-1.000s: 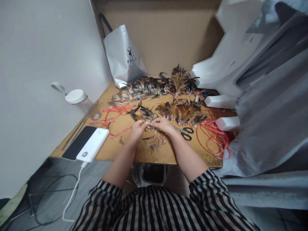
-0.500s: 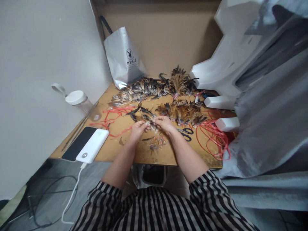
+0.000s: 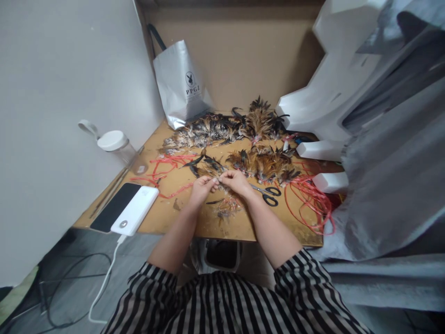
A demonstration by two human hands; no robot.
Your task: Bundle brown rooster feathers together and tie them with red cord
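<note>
Feathers right there on the worktop, just beyond the fingertips, splaying away and leftward; left hand and right hand equally close, each grip pinched together, contents too small to tell.

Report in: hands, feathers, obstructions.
Left hand, right hand pinched, nearly touching. Held item too small to tell. Loose feathers on the near side. Scissors close by, right.

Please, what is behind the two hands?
Beyond the left hand and right hand lie dark feathers and brown feather bunches; farther back, a longer feather row and a silver bag. What the hands cover cannot be seen.
</note>
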